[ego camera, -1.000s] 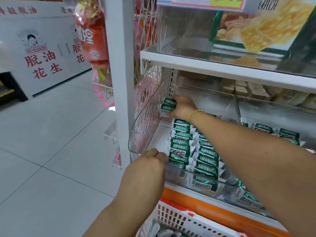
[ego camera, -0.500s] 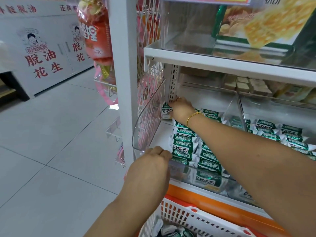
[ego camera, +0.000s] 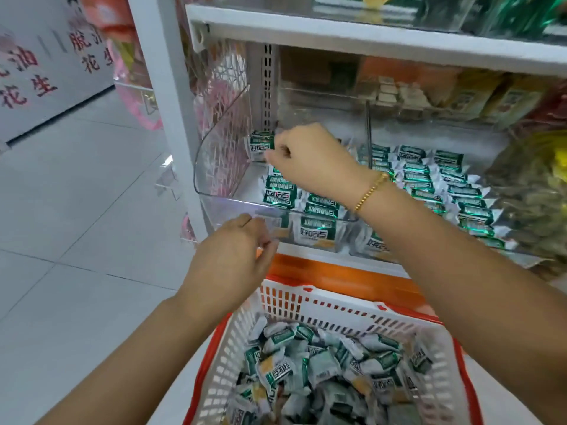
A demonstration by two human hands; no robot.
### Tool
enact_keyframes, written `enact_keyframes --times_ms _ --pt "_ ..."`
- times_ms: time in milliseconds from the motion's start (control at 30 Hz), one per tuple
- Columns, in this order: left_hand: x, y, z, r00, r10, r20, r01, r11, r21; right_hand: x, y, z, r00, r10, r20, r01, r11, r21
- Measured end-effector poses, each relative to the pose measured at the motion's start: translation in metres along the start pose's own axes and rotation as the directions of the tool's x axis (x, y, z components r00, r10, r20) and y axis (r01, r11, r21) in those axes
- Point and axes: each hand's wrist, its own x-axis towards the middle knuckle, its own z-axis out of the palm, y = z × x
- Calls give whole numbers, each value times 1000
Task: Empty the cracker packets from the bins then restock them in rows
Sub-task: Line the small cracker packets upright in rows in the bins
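Right hand (ego camera: 313, 157) deep in the bin (ego camera: 224, 142), thumb and curled fingers pinching the right edge of an upright packet (ego camera: 260, 144) at the back left corner. Left hand (ego camera: 233, 253) lower, at the bin's clear front wall, fingers bent with tips against it (cannot tell whether gripping the rim or only touching).

By size from there:

Pale tiled floor (ego camera: 76, 210) off to the left.

White shelf (ego camera: 368, 35) overhead, with blurred goods behind clear fronts under it.

White-and-orange basket (ego camera: 306, 305) below the bin, just in front of the orange shelf edge. Holding a loose heap (ego camera: 322, 363) of green, white and silver packets, lying every way.

Bin of clear plastic, with a tall curved left wall. Sharing a divider with a second bin (ego camera: 503, 246) on its right.

Inside the bin, rows (ego camera: 277, 191) of packets laid overlapping from front toward back, beside a bare strip of bottom along the left wall. Partly hidden under the right forearm.

Second bin filled with far rows (ego camera: 454, 185) of the same packets.

Smallest, a gold bead bracelet (ego camera: 369, 191) on the right wrist.
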Motion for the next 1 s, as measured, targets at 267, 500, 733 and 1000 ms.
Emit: enact_keyframes --times_ms 267,500,733,1000 --pt "-82 -11 80 811 -167 561 81 981 175 -172 36 76 899 69 432 -171 964 201" --pt "-142 -34 138 618 -346 706 257 937 235 -272 90 178 635 325 700 -434 901 -24" --pt "-155 -22 205 548 -506 666 575 806 140 -335 114 229 636 442 633 -551 834 -29" --pt "-160 -19 255 511 -568 646 665 737 121 -343 114 236 636 611 472 -648 755 -103"
